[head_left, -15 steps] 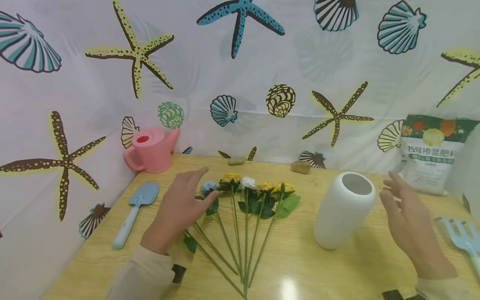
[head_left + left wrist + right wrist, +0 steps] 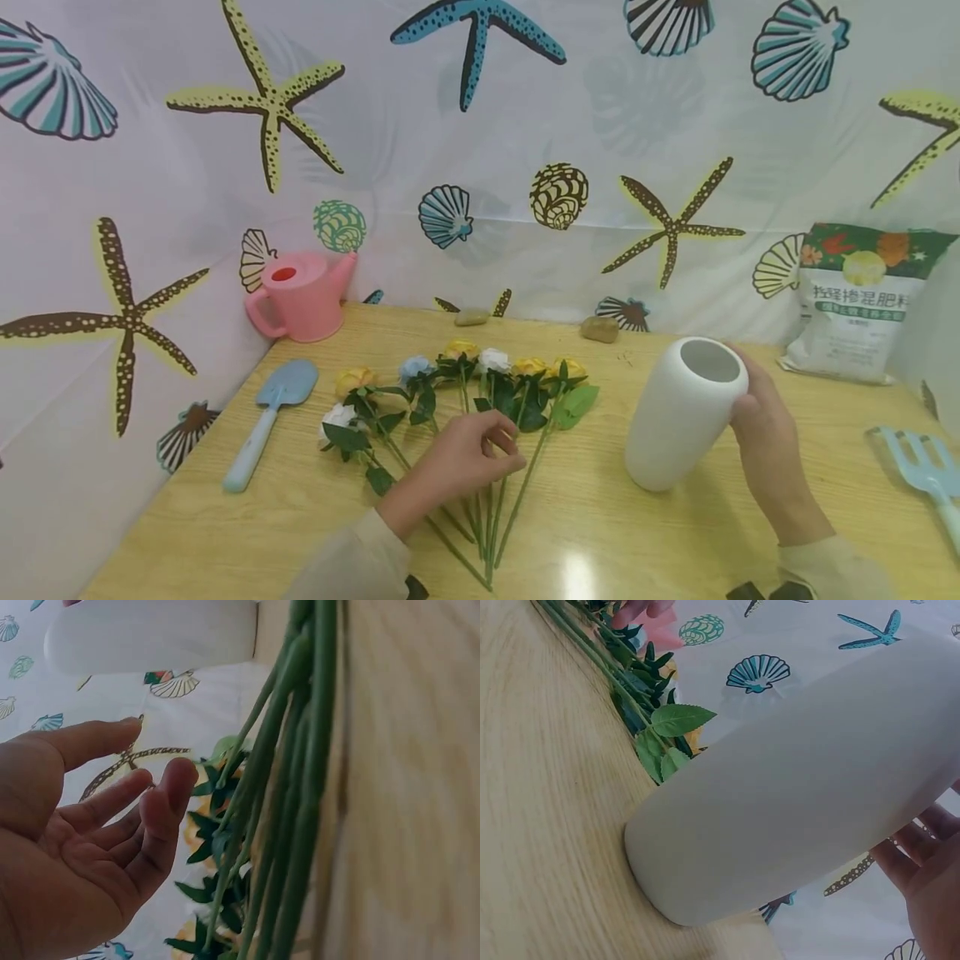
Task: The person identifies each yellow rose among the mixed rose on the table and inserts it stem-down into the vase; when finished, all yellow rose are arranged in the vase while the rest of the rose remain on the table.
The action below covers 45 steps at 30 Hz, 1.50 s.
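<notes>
A white vase [image 2: 675, 433] stands upright on the wooden table. My right hand [image 2: 772, 458] grips its upper right side, the thumb in front and the fingers passing behind. In the right wrist view those fingers [image 2: 911, 844] lie against the white wall. Fanned out on the table are several roses [image 2: 461, 350] in yellow, white and blue, their green stems [image 2: 491, 517] converging toward me. Over the stems hovers my left hand [image 2: 457, 458], its fingers loosely bent and holding nothing. The left wrist view shows a gap between the left hand and the stems [image 2: 292, 795].
A blue trowel [image 2: 262, 433] lies at the left, with a pink watering can [image 2: 307, 304] behind it. Two stones [image 2: 600, 329] sit near the back edge. To the right are a fertilizer bag [image 2: 855, 325] and a light blue hand fork [image 2: 918, 467]. A patterned cloth hangs behind.
My left hand has moved right and nearer to me, from the flower heads to above the stems, uncovering a yellow and a white rose. My right hand has moved left and taken hold of the vase.
</notes>
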Motion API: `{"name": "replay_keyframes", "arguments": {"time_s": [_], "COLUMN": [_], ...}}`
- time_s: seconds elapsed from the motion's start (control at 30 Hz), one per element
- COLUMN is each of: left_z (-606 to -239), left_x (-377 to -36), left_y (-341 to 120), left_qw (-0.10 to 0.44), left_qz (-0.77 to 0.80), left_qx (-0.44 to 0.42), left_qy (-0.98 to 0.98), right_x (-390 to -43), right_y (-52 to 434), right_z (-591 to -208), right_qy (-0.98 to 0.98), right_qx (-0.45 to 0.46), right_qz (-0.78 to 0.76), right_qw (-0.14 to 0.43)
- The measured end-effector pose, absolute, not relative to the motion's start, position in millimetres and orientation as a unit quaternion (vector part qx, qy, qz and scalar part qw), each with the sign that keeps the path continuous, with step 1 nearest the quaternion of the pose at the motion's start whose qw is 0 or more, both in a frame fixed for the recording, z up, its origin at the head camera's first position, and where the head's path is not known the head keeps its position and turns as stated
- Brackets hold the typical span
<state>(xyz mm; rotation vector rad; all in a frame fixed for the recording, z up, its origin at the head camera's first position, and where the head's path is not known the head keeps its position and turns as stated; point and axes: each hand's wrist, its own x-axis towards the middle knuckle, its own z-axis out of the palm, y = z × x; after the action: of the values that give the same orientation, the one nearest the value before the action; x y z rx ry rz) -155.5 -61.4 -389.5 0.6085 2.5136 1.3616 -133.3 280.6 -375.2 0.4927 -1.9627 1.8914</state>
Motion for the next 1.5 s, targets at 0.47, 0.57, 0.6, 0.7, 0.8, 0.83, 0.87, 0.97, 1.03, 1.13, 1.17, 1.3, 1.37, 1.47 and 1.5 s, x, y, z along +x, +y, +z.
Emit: {"name": "replay_keyframes", "arguments": {"time_s": [0.47,0.57,0.6,0.7,0.8,0.83,0.87,0.97,1.03,1.13,1.17,1.3,1.37,1.47,1.5], "left_z": [-399.6,-402.4,-403.7,-406.2,-406.1,-405.0,-403.9,-400.0,-397.7,-394.6,-393.5,-387.7,-384.0,-378.6,-377.0], "left_x": [-150.2,-151.5,-152.2,-153.0,-152.3,-151.8,-151.4,-150.6,-150.9,-152.3,-152.8,-154.3,-154.2,-153.6,-153.3], "left_y": [-27.6,-24.1,-22.8,-19.8,-18.5,-18.6,-18.9,-19.7,-20.2,-20.9,-21.2,-22.2,-22.4,-21.6,-21.2], "left_qw": [0.100,0.098,0.100,0.105,0.113,0.119,0.128,0.156,0.177,0.199,0.204,0.228,0.240,0.250,0.250], "left_qz": [0.355,0.348,0.346,0.339,0.359,0.372,0.390,0.450,0.498,0.574,0.597,0.668,0.694,0.735,0.746], "left_qx": [0.179,0.170,0.166,0.159,0.154,0.153,0.150,0.140,0.131,0.114,0.109,0.097,0.091,0.081,0.079], "left_qy": [0.912,0.917,0.918,0.921,0.914,0.908,0.899,0.868,0.839,0.786,0.768,0.701,0.673,0.625,0.612], "right_x": [-131.4,-131.3,-131.3,-131.3,-131.2,-131.1,-131.0,-130.9,-131.2,-131.6,-131.7,-130.9,-130.5,-130.1,-130.0], "right_y": [277.6,278.0,278.2,278.4,278.4,278.6,278.6,278.4,278.3,277.3,277.3,277.3,277.4,277.6,277.4], "right_z": [-378.4,-378.7,-379.0,-379.6,-380.3,-380.2,-380.1,-379.4,-379.0,-378.3,-378.2,-377.5,-377.3,-377.1,-376.9], "right_qy": [-0.710,-0.713,-0.713,-0.715,-0.715,-0.718,-0.719,-0.717,-0.720,-0.733,-0.740,-0.756,-0.761,-0.756,-0.757], "right_qx": [0.150,0.147,0.149,0.151,0.153,0.156,0.155,0.154,0.150,0.133,0.128,0.115,0.115,0.118,0.116], "right_qz": [0.661,0.658,0.657,0.653,0.650,0.647,0.646,0.648,0.645,0.634,0.627,0.608,0.603,0.609,0.608], "right_qw": [0.193,0.194,0.194,0.200,0.205,0.205,0.205,0.206,0.206,0.209,0.210,0.212,0.213,0.211,0.210]}}
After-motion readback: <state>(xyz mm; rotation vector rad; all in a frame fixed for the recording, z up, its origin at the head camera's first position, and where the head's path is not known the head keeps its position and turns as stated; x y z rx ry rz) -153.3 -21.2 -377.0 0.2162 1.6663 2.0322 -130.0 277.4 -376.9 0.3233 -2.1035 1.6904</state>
